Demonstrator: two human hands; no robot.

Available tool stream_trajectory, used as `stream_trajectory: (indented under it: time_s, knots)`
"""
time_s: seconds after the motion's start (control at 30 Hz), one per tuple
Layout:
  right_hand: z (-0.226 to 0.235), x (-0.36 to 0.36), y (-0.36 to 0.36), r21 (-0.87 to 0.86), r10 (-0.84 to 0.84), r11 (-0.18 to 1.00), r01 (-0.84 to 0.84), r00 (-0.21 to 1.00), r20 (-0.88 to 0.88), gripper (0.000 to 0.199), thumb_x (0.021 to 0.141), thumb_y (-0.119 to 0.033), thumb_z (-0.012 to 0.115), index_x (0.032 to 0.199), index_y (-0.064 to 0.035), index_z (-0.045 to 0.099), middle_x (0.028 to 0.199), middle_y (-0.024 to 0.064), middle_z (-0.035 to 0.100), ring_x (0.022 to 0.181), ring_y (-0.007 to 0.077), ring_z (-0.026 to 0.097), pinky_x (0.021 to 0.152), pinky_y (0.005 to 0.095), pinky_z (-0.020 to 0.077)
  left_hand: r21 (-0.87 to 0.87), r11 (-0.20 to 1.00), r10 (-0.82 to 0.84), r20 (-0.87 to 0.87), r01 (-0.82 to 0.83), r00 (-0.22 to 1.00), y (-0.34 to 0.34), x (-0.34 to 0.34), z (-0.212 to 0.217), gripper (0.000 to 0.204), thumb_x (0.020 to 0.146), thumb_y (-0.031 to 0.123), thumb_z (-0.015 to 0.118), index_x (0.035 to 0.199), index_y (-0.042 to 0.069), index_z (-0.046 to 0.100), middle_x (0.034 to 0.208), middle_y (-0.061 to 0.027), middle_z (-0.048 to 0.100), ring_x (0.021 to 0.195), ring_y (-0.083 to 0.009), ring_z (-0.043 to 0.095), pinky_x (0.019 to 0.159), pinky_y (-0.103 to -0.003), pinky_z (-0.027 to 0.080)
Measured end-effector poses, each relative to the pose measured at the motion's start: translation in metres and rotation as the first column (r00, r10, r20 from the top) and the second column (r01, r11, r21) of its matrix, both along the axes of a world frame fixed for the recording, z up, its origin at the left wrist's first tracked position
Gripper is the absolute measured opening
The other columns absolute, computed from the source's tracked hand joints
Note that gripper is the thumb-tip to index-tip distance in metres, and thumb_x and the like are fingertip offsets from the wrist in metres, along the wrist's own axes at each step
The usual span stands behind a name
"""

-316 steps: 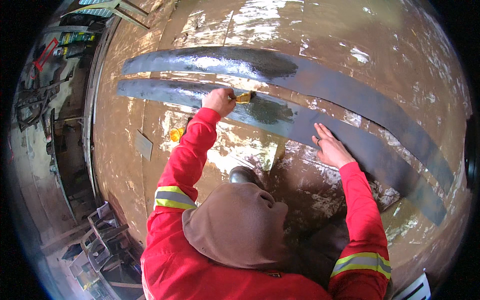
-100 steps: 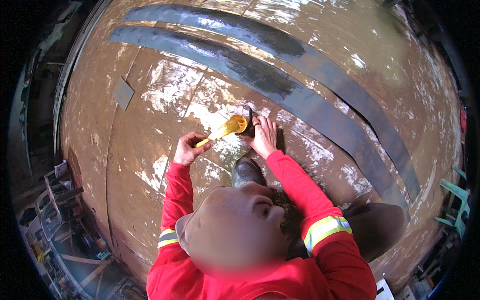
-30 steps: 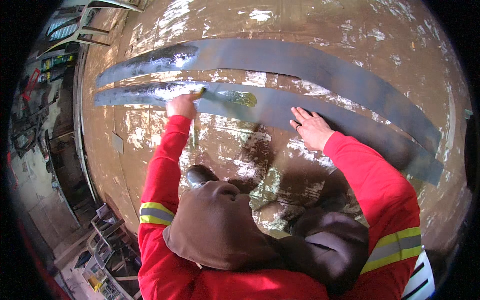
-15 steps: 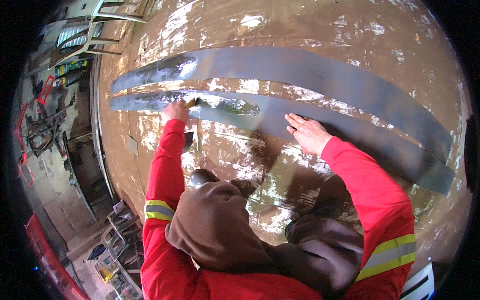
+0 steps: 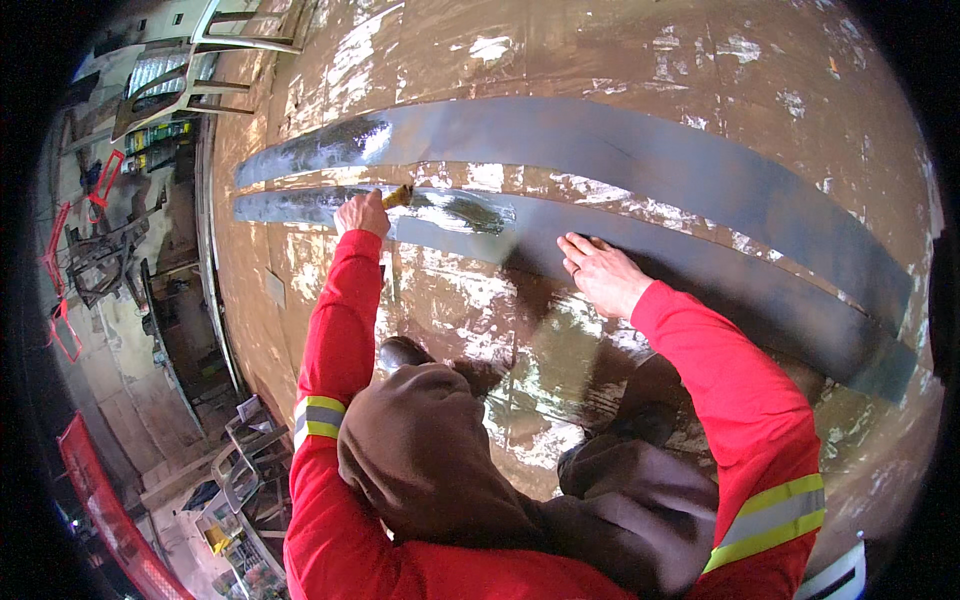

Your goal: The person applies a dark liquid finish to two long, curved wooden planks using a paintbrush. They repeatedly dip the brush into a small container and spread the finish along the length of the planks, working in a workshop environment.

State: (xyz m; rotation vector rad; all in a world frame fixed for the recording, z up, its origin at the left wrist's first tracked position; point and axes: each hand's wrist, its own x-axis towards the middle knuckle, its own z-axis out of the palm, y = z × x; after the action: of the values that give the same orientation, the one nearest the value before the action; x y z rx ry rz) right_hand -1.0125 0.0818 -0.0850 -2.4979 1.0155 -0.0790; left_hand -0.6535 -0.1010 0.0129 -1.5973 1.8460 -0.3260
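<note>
Two long, curved grey strips lie side by side on a brown, white-smeared surface, the far strip (image 5: 520,128) and the near strip (image 5: 680,271). A glossy wet patch (image 5: 465,213) covers part of the near strip, and the far strip's left part shines too. Closed around a small paintbrush (image 5: 398,196), my left hand (image 5: 362,213) is over the left part of the near strip. The brush head points right; most of its handle is hidden in my fist. On the near strip, right of the wet patch, my right hand (image 5: 604,275) lies flat with fingers stretched out.
Near the left of the brown surface (image 5: 700,80) lies a small flat grey piece (image 5: 275,288). Pale chair-like frames (image 5: 190,75) stand at the upper left. Beyond the left edge are red frames (image 5: 107,180), metal parts (image 5: 110,255) and a long red panel (image 5: 115,510).
My left hand and the brush have shifted slightly right and up along the near strip, and the brush head has turned. My right hand stays flat on the strip. The view has moved slightly.
</note>
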Motion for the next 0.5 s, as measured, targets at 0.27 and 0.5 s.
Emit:
stream_trajectory:
  time_s: [0.27, 0.5]
  knots:
    - [-0.001, 0.000, -0.003, 0.054, 0.017, 0.998, -0.014, 0.999, -0.049, 0.052, 0.065, -0.018, 0.071, 0.113, -0.0003, 0.060, 0.143, 0.0159, 0.036, 0.134, 0.0276, 0.032, 0.106, 0.0428, 0.0334, 0.110, 0.970, -0.110, -0.592, 0.216, 0.799, 0.053, -0.101, 0.012, 0.020, 0.079, 0.031, 0.064, 0.086, 0.013, 0.066, 0.072, -0.0135, 0.066, 0.068, -0.0348, 0.064, 0.063, -0.043, 0.052]
    - [0.018, 0.002, -0.011, 0.075, 0.057, 0.996, -0.050, 0.994, -0.097, 0.054, 0.077, -0.018, 0.061, 0.128, -0.0043, 0.050, 0.148, 0.0120, 0.030, 0.137, 0.0249, 0.028, 0.109, 0.0429, 0.0282, 0.048, 0.992, 0.119, -0.138, -0.113, 0.983, 0.003, 0.039, 0.006, 0.020, 0.081, 0.025, 0.055, 0.094, 0.016, 0.068, 0.089, -0.0149, 0.068, 0.083, -0.0330, 0.066, 0.072, -0.045, 0.052]
